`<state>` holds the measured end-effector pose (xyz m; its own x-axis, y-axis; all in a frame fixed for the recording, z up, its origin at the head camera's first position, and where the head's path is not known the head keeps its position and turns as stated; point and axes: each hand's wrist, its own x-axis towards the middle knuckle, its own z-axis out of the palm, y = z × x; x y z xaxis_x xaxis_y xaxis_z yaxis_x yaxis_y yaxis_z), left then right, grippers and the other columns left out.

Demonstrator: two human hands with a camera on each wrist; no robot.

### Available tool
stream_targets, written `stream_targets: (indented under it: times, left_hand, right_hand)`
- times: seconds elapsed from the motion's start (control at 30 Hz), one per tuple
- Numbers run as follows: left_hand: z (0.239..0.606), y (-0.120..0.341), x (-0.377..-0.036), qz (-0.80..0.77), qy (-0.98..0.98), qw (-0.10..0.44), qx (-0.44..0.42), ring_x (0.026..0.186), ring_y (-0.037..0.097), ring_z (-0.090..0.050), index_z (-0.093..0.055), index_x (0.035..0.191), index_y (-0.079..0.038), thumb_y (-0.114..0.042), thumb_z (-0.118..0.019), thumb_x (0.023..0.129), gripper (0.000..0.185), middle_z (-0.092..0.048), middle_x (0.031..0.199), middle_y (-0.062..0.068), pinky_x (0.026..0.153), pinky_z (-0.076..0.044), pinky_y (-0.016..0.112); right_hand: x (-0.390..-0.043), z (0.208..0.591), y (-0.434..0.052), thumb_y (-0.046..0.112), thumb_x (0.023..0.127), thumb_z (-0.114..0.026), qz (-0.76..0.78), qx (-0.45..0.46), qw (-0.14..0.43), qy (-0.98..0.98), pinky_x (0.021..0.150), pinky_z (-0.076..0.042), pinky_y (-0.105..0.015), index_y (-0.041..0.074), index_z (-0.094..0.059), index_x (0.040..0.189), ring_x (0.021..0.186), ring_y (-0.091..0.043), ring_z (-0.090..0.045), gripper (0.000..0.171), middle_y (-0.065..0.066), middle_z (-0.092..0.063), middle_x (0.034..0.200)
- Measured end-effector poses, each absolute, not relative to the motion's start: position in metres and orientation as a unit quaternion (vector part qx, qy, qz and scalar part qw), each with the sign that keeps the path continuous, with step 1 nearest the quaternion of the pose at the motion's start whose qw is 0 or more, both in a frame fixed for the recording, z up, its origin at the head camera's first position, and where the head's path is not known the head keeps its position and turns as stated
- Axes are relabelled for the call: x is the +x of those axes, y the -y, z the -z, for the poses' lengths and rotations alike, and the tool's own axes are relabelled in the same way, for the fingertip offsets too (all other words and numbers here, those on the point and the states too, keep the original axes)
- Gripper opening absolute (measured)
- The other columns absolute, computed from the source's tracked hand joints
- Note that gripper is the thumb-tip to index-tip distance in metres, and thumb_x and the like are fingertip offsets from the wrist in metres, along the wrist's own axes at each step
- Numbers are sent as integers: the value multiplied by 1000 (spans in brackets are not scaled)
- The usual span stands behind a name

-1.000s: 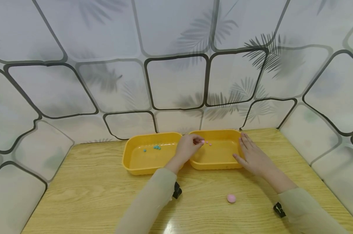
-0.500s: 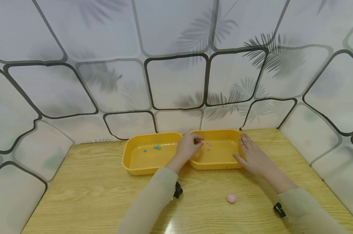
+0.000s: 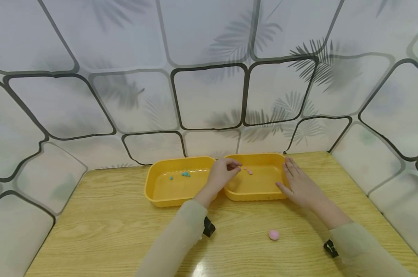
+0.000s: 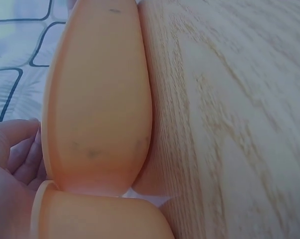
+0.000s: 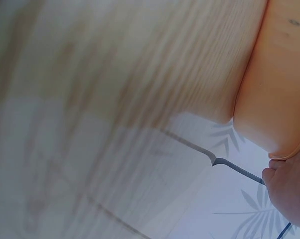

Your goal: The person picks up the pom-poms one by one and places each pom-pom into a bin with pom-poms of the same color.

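Two yellow trays stand side by side at the table's far edge. The left tray [image 3: 157, 188] holds several small teal balls [image 3: 185, 174]. In the right tray [image 3: 261, 194] lie small pink balls [image 3: 250, 172]. My left hand [image 3: 226, 171] hovers over the right tray's left rim, its fingers loosely curled with nothing seen between them. Flat against that tray's right wall lies my right hand [image 3: 297, 184], fingers straight. The left wrist view shows a tray's outer wall [image 4: 95, 99] beside my fingers [image 4: 15, 149]. In the right wrist view, a tray corner [image 5: 279, 89] sits above my right hand [image 5: 289, 194].
A larger pink ball [image 3: 273, 234] lies on the wooden table [image 3: 108, 231] in front of the right tray, between my forearms. Patterned white panels [image 3: 209, 96] wall in the table at the back and both sides.
A small pink ball left my left fingertips and dropped into the right tray. The left hand barely shifted, and the right hand stayed still.
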<state>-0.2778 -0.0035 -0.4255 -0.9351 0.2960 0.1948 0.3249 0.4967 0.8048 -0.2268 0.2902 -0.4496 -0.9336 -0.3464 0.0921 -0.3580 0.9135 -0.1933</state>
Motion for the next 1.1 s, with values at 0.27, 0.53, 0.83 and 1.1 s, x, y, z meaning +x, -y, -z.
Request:
stream_targets:
  times: [0.27, 0.53, 0.83, 1.1]
  left_hand:
    - [426, 7, -270, 494, 849, 12, -188, 90, 23, -74, -82, 109, -6, -9, -75, 99, 13, -82, 102, 11, 76, -58, 21]
    - [423, 10, -252, 503, 843, 6, -189, 85, 18, -73, -83, 107, -7, -10, -75, 99, 11, -82, 100, 10, 72, -56, 18]
    - [424, 13, -229, 521, 825, -10, -218, 88, 19, -75, -82, 110, -6, -11, -73, 101, 14, -82, 104, 9, 73, -57, 18]
    - [422, 11, -209, 517, 820, -3, -247, 82, 18, -74, -83, 108, -6, -9, -72, 101, 13, -83, 101, 9, 70, -56, 16]
  right_hand:
    - [-226, 450, -290, 46, 112, -48, -103, 177, 24, 979, 132, -19, -64, -20, -18, 160, 162, -53, -9, 87, -36, -5, 173]
    - [-226, 450, -290, 45, 112, -49, -106, 179, 29, 978, 132, -19, -64, -20, -19, 160, 161, -54, -11, 87, -38, -7, 172]
    - [-226, 450, -290, 47, 112, -47, -102, 180, 30, 978, 131, -20, -64, -21, -19, 159, 161, -54, -12, 87, -38, -8, 172]
    - [-225, 450, -290, 48, 112, -46, -101, 180, 31, 978, 132, -19, -64, -21, -20, 159, 161, -55, -12, 87, -38, -7, 172]
